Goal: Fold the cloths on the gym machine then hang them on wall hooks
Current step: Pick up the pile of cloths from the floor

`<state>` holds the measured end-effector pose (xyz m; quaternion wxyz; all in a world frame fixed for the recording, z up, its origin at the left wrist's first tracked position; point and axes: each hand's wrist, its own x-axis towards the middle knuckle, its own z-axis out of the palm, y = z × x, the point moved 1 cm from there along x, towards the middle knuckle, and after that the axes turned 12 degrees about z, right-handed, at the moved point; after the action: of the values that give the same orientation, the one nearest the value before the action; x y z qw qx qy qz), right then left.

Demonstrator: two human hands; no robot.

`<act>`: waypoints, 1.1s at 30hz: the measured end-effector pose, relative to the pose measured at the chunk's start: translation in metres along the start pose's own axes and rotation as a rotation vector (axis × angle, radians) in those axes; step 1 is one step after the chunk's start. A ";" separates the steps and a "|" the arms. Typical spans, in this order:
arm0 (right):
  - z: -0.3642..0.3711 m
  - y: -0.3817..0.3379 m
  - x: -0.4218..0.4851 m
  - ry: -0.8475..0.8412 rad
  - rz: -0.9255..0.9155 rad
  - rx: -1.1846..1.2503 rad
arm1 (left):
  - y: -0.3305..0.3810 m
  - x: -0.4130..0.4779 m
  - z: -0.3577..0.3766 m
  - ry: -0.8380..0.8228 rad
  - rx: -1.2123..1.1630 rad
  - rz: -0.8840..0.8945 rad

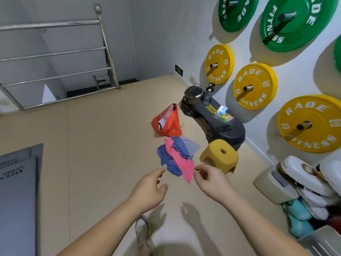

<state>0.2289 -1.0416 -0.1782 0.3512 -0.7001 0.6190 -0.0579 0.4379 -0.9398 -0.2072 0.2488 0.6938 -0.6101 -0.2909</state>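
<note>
A gym corner: yellow weight plates point(255, 86) and green weight plates point(293, 21) hang on wall pegs above a black exercise machine point(221, 122)

Beige floor point(103, 137), white wall point(258, 58), steel railing point(55, 52), possibly stairwell

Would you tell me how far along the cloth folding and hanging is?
Nothing looks done: the cloths lie in a crumpled pile on the floor, unfolded. In hand: the left hand and right hand reach toward them, holding nothing. Left: all the folding on the gym machine and hanging.
</note>
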 end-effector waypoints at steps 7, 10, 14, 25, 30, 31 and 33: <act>-0.001 -0.027 0.231 -0.097 0.171 -0.018 | -0.075 0.234 -0.009 -0.150 -0.051 -0.029; -0.026 -0.024 0.298 -0.124 0.250 0.058 | -0.071 0.315 -0.007 -0.239 -0.067 -0.060; -0.046 0.012 0.394 -0.139 0.325 0.116 | -0.080 0.427 0.024 -0.359 -0.004 -0.045; 0.042 0.117 0.629 -0.253 0.484 0.173 | -0.229 0.626 0.158 -0.558 0.108 -0.189; 0.152 0.162 0.721 -0.328 0.571 0.143 | -0.341 0.690 0.231 -0.527 0.075 -0.266; 0.181 0.173 0.742 -0.336 0.592 0.134 | -0.367 0.702 0.249 -0.502 0.073 -0.273; 0.241 0.202 0.783 -0.338 0.641 0.191 | -0.421 0.724 0.288 -0.473 0.075 -0.295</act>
<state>0.3639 -1.6486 -0.7488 0.5122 -0.4346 0.7320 0.1139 0.5924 -1.5990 -0.7778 0.0284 0.6965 -0.5541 -0.4550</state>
